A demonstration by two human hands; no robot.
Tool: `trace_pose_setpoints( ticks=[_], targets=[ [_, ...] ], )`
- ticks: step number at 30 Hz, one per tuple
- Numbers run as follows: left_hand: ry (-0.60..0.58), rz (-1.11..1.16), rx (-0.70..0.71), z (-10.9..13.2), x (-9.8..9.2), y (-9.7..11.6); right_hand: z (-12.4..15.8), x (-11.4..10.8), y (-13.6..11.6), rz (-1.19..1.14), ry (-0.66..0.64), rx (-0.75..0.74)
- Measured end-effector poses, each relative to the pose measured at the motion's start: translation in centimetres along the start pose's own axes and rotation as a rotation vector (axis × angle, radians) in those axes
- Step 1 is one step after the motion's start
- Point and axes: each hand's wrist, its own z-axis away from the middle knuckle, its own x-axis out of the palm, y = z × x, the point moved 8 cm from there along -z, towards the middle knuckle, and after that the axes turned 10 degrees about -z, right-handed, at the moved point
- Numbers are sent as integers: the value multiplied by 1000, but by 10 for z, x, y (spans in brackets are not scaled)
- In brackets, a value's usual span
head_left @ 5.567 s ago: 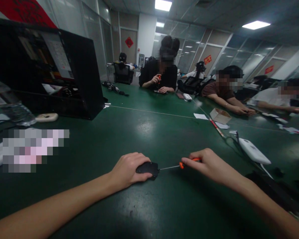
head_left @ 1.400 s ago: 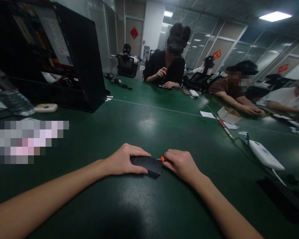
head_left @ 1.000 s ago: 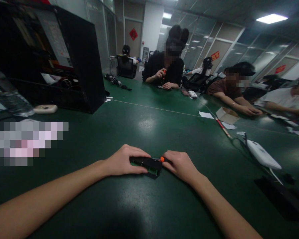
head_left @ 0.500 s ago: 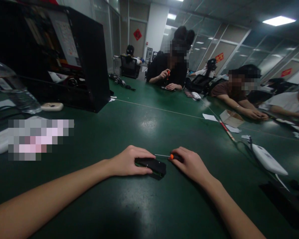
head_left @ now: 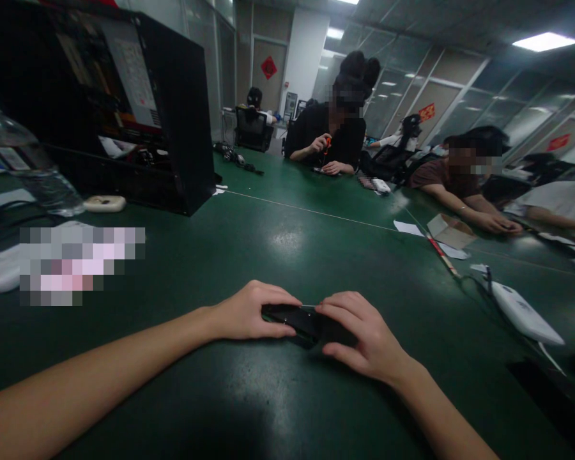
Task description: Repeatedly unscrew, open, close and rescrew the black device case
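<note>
Close in front of me, glossy dark green table [head_left: 287, 396]; office with glass partitions [head_left: 397, 96] beyond. My left hand [head_left: 252, 313] palm-down, clamped on left end of black device [head_left: 298, 318]; right hand [head_left: 361, 335] curled over right end, gripping. Device flat between hands, long axis left-right. Farther: black computer case [head_left: 182, 128] left, co-workers [head_left: 330, 128] seated.

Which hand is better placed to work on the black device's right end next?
Probably right: the right hand wraps that end of the black device, while the left hand pins the other end to the table.
</note>
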Motion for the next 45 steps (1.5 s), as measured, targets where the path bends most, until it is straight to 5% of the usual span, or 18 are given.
trace_pose_setpoints(
  ticks=[6,14,25,40,45],
  targets=[
    [11,34,-12,-1,-3,2,-4,8,-12,35,76,-56],
    [88,74,-165,-1,-14,-7,-5,8,3,-171,160,142],
    [218,466,-400,3,-12,-39,0,24,23,-284,90,329],
    [308,994,-490,2,0,-53,-18,45,3,-282,-25,377],
    [392,1114,-522,3,-4,-54,-16,20,2,-262,-22,407]
  ],
)
